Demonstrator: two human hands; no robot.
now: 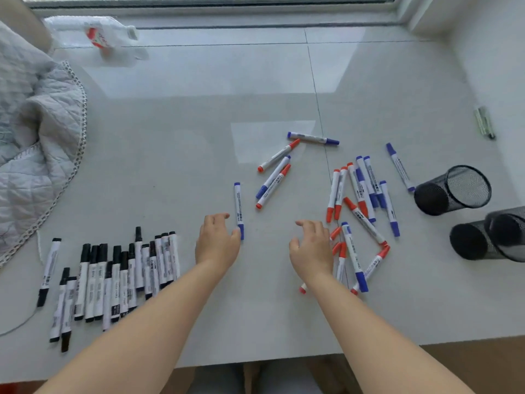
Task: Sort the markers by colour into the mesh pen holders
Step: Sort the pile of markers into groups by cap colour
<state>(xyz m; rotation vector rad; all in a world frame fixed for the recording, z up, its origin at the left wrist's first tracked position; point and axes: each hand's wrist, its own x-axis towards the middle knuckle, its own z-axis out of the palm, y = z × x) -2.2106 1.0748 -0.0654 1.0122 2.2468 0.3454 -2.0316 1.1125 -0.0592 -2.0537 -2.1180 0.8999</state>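
Observation:
Several black markers [113,280] lie side by side in a row at the left front of the white sill [199,137]. Red and blue markers [360,191] are scattered at centre and right. My left hand [217,240] hovers with loosely curved fingers, its fingertip touching the lower end of a lone blue marker [238,209]. My right hand [311,251] is relaxed and holds nothing, beside a cluster of red and blue markers [355,257], some partly hidden under it. Three black mesh pen holders lie on their sides at the right: one [454,190] farther back, two [491,240] nearer.
A quilted grey blanket [34,143] covers the left side. A crumpled plastic bag [105,35] lies at the back left by the window. A small green object [485,122] sits by the right wall. The sill's front edge runs just below my forearms.

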